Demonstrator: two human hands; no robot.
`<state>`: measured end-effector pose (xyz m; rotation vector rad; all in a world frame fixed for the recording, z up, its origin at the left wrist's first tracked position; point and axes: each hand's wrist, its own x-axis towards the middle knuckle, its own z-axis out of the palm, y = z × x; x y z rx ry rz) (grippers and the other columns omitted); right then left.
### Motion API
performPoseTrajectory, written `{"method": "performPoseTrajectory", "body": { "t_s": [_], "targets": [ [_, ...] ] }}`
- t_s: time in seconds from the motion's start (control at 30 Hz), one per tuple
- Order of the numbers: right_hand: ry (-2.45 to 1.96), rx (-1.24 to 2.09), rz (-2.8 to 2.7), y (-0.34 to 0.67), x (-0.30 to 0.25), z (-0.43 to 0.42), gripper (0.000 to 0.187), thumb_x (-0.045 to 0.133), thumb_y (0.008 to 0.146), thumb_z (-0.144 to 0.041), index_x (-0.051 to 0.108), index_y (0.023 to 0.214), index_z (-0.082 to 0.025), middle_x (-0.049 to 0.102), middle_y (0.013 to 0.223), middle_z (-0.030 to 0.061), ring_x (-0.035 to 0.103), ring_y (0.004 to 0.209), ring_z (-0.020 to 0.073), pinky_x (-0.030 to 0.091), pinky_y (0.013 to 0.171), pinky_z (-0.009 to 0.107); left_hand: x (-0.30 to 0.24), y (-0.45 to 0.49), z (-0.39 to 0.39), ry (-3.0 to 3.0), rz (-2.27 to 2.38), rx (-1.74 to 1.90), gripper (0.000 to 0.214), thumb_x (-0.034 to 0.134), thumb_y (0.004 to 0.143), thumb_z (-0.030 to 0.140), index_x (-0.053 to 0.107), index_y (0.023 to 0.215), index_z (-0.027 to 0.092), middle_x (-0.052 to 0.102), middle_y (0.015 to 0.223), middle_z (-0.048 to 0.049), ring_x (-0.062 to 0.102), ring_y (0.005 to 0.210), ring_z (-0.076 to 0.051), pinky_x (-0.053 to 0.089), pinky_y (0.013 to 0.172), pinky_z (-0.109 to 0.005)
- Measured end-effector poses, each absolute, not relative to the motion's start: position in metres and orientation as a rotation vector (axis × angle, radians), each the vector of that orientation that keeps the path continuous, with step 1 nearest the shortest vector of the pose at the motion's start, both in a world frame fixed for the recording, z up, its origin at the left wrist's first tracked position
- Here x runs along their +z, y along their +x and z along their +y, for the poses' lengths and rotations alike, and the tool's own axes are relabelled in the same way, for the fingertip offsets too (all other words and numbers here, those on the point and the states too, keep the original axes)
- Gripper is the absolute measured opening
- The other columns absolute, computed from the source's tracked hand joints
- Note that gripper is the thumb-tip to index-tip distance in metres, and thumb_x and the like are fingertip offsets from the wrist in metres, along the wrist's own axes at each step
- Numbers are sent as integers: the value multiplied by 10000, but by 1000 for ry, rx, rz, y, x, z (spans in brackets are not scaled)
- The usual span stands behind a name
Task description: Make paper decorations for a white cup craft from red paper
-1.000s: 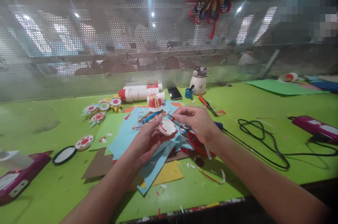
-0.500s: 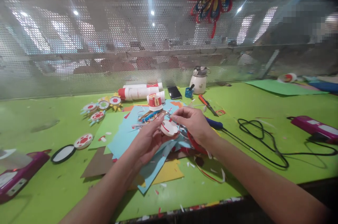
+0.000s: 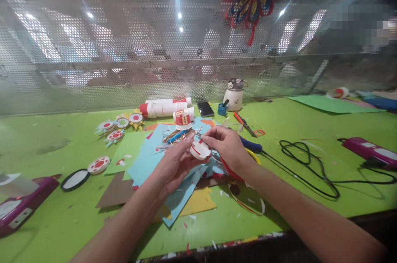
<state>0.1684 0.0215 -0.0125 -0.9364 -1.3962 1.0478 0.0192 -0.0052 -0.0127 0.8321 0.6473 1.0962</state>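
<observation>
My left hand (image 3: 173,163) is closed around the edge of a small round white disc (image 3: 201,153), which looks like the bottom of a paper cup. A thin red strip lies on the disc near its left side. With fingertips pinched together, my right hand (image 3: 229,145) holds a small red paper piece (image 3: 201,141) at the disc's upper edge. Both hands are above a pile of light blue paper (image 3: 149,153). Red and yellow handles, partly hidden, lie under my right wrist. A blue tool handle (image 3: 252,145) with a black cord sits just beyond that wrist.
Decorated discs (image 3: 98,165) and a black-rimmed disc (image 3: 74,180) lie left. Paper cups (image 3: 182,119), a phone (image 3: 205,109), a blue jar (image 3: 222,109), a bottle (image 3: 233,96) and a cutter (image 3: 243,122) stand or lie behind. Purple power strips (image 3: 369,152) are at both sides; a cord (image 3: 307,166) loops right.
The view has shifted very slightly. Both hands keep almost the same pose, with the red piece still pinched at the disc's edge.
</observation>
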Motion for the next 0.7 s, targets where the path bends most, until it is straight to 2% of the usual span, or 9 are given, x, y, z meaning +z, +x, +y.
{"method": "performPoseTrajectory", "body": {
  "t_s": [0.7],
  "targets": [
    [-1026, 753, -1514, 164, -18, 14, 110, 609, 734, -240, 543, 671, -179, 549, 588, -28, 515, 527, 120, 435, 528, 257, -15, 20, -8, 965, 628, 1093, 305, 583, 846, 344, 657, 1055, 135, 633, 926, -83, 592, 863, -177, 523, 783, -330]
  ]
}}
